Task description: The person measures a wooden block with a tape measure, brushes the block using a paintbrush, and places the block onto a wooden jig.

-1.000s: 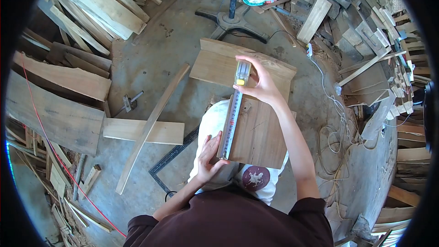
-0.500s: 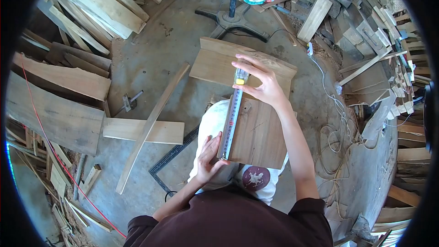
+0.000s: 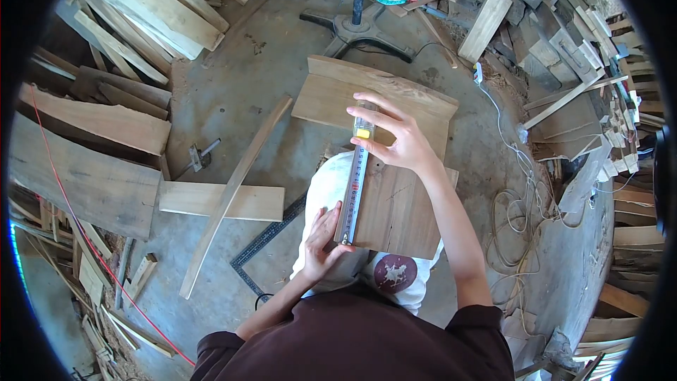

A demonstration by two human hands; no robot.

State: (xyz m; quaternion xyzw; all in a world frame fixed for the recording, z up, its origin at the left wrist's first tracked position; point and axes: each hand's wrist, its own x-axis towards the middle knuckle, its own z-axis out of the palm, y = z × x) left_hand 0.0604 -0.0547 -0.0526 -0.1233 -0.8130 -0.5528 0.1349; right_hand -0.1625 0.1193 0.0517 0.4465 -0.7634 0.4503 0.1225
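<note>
A tape measure [image 3: 364,121] with a clear case and a yellow button is in my right hand [image 3: 395,132], fingers and thumb curled around its case. Its extended blade [image 3: 357,187] runs along the left edge of a wooden board [image 3: 397,208] lying over my lap. At the near left corner, my left hand [image 3: 322,241] holds the blade's hooked end, its thumb by the hook and its fingers along the board's side. Beyond my right hand, an L-shaped piece of joined boards [image 3: 331,102] rests on the floor.
A metal square [image 3: 247,276] lies left of my leg, near a long strip of wood [image 3: 233,194] crossing a short plank [image 3: 261,203]. A stand base [image 3: 356,32] is ahead. Loose cable [image 3: 518,219] coils at right; wood piles [image 3: 134,14] line both sides.
My right hand and the tape case have moved slightly toward me and to the left, and the exposed blade looks shorter. My left hand stays at the board's near corner.
</note>
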